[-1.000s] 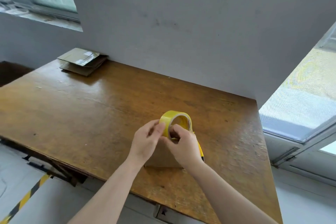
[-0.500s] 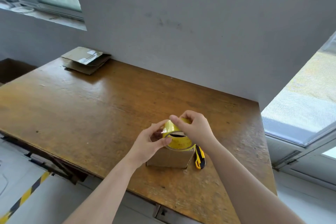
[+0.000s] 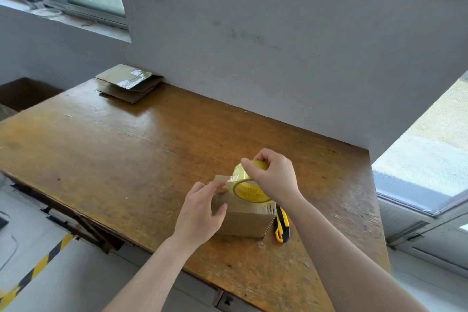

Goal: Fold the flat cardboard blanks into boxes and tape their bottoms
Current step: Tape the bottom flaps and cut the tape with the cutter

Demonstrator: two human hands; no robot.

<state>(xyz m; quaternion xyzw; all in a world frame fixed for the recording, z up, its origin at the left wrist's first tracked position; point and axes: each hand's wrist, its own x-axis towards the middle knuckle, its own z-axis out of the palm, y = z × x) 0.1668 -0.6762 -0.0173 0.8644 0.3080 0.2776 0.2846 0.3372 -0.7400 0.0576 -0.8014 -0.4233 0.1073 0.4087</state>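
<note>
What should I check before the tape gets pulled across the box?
1. Right hand grips the tape roll: ok.
2. Left hand presses on the box to steady it: ok.
3. Tape end stuck to the box top: cannot tell, the fingers hide it.
4. Flaps meet along the seam: cannot tell, the hands and roll cover it.
5. Utility knife close by for cutting: ok, it lies just right of the box.
6. More flat blanks waiting: ok, stacked at the far corner.
</note>
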